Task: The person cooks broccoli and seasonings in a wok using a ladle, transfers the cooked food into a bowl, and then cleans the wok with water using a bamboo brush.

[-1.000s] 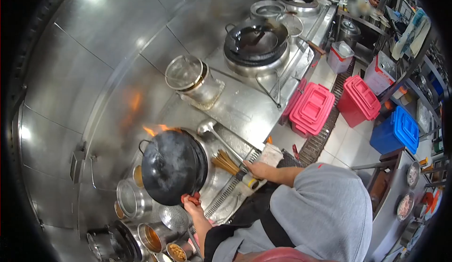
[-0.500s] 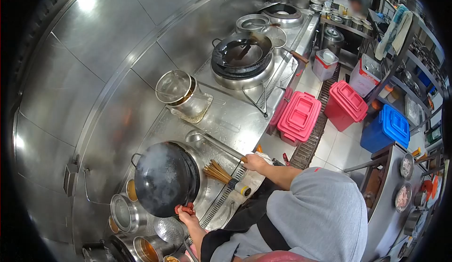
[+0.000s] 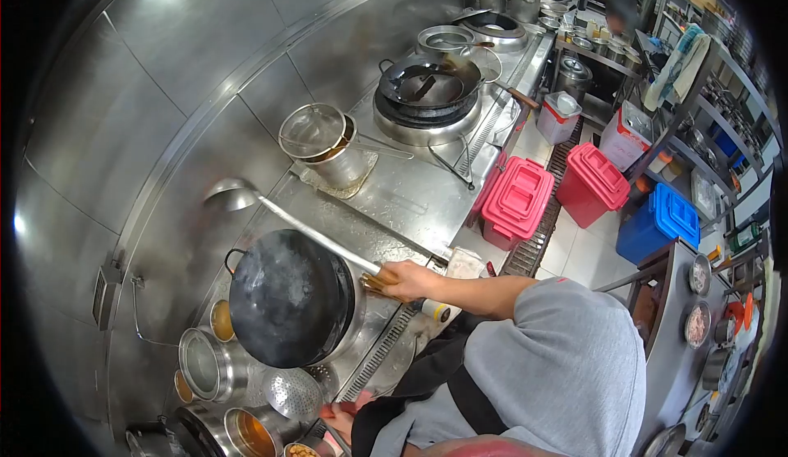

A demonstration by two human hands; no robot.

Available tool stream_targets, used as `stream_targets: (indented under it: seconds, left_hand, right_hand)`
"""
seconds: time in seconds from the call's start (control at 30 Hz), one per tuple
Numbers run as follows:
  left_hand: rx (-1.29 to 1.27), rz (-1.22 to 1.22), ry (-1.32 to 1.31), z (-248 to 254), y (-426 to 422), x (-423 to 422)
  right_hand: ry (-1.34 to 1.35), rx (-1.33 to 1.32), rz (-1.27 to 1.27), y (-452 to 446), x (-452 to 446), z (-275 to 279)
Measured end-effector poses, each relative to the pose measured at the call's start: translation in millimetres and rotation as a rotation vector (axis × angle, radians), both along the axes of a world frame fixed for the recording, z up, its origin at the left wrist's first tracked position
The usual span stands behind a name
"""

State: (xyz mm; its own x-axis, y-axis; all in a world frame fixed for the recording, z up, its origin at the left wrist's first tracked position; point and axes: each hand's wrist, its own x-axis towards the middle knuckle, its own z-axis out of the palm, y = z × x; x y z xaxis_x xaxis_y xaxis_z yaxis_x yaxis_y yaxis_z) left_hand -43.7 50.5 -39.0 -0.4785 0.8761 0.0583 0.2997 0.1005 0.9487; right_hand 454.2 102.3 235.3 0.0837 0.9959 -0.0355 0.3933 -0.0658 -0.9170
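Note:
My right hand (image 3: 402, 281) is closed around the handle of a long metal ladle (image 3: 308, 231). The bowl of this ladle is raised beyond the wok, by the steel wall. A dark wok (image 3: 283, 301) with pale smoke over it sits tilted on the near burner. Below it, apart from its rim, my left hand (image 3: 341, 421) is low by my apron, closed, with something red at its fingers that is too blurred to name. A bamboo brush (image 3: 377, 283) lies partly hidden under my right hand. Close to the left hand rests a perforated metal skimmer (image 3: 293, 393).
A steel pot with a strainer (image 3: 328, 149) stands on the counter, and a second wok (image 3: 431, 83) is farther back. Pots of liquid (image 3: 250, 431) are at lower left. Pink bins (image 3: 517, 202) and a blue bin (image 3: 661, 223) stand on the floor. Another person (image 3: 617, 15) is far back.
The ladle has risen off the counter and swung toward the wall, with my right hand moving left over the brush. My left hand has left the wok's rim and dropped toward my body.

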Motion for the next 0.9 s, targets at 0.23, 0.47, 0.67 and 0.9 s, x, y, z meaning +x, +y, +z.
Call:
stream_targets:
  seconds: [0.23, 0.47, 0.67, 0.9]
  left_hand:
    - [-0.028, 0.092, 0.362, -24, -57, 5]
    - [-0.207, 0.195, 0.212, 22, -68, 17]
    - [-0.247, 0.206, 0.059, 19, -71, 10]
    - [-0.345, 0.141, 0.026, 9, -72, 8]
  right_hand:
    - [-0.149, 0.171, 0.235, 79, -119, 6]
    - [-0.183, -0.154, 0.448, 153, -296, 40]
    - [-0.784, 0.24, 0.699, 257, -477, 10]
    - [0.22, -0.564, 0.697, 285, -579, -47]
